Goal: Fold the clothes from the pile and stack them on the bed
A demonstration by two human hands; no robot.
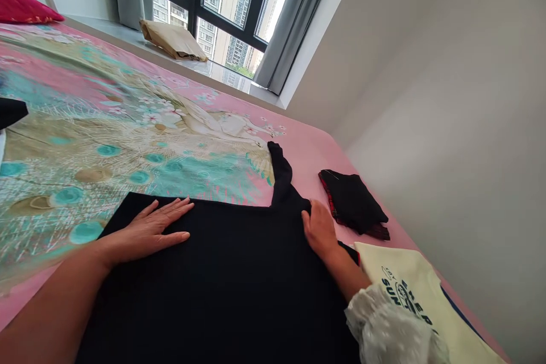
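A black garment [230, 284] lies spread out on the bed in front of me, its far edge running nearly straight across. From its far right corner a narrow, twisted strip of the same cloth [281, 173] sticks out over the bedsheet. My left hand [156, 227] rests flat on the garment's upper left part, fingers spread. At the upper right corner my right hand [319, 230] has its fingers closed on the garment's edge. The fingertips of that hand are partly hidden.
The bed carries a pink sheet [205, 165] with a peacock print. To the right lie a folded black cloth [354, 202] with red plaid and a cream printed garment [418, 278]. A brown paper bag [173, 40] sits on the windowsill. A red cushion [25, 5] is far left.
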